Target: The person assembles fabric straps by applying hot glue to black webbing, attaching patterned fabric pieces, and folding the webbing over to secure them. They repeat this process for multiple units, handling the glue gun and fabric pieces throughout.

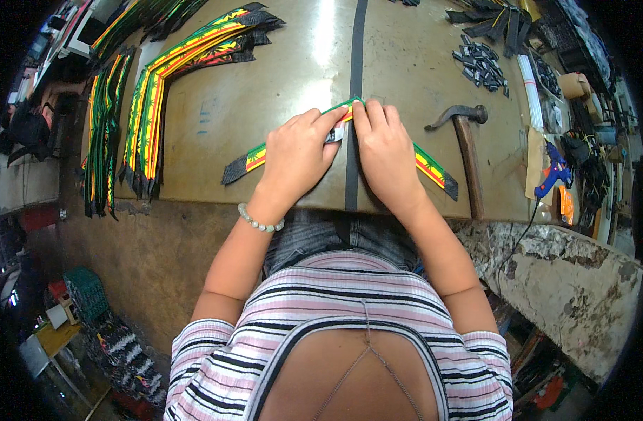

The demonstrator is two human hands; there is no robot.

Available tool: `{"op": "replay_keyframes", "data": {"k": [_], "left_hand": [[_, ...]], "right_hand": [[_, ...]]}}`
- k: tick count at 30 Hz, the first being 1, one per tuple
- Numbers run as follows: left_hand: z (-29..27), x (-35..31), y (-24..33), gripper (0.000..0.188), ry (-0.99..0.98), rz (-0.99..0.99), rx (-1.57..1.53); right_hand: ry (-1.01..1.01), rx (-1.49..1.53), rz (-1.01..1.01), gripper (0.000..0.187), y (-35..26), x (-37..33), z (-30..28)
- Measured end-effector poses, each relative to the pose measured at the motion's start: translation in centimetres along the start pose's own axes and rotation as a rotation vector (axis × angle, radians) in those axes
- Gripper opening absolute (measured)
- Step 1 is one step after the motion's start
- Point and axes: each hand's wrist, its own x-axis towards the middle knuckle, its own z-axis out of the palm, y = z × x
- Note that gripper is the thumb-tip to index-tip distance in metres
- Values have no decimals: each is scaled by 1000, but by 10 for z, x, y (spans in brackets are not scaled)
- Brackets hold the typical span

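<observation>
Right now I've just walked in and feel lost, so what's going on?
A person's left hand and right hand are on the middle of a bent green, yellow and red strip, across a black band. A small thing, partly hidden, shows by the left thumb. A hammer lies to the right, more strips to the left.

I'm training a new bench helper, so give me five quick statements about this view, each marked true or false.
1. The left hand and right hand both touch a patterned strip. True.
2. Scissors lie just right of the right hand. False: a hammer lies there.
3. The left wrist wears a beaded bracelet. True.
4. The corded tool is red. False: that glue gun is blue.
5. More patterned strips lie left of the hands. True.
</observation>
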Motion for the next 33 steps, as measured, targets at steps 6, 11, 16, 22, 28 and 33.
{"op": "replay_keyframes", "data": {"k": [6,11,16,22,28,33], "left_hand": [[0,0,2,34,7,-16,2],[1,-2,-2,30,4,-11,-2],[5,0,-2,27,69,-36,-72],[2,-1,-3,29,2,-71,-38],[3,1,-2,30,-14,-87,-35],[2,0,-3,32,30,-54,-56]], "right_hand": [[-83,830,386,25,37,-7,-17],[653,346,927,36,153,-100,-65],[858,-127,941,49,306,-182,-82],[482,312,978,43,260,-108,-118],[-40,834,414,45,104,-5,-82],[-166,705,366,44,93,22,-59]]}}
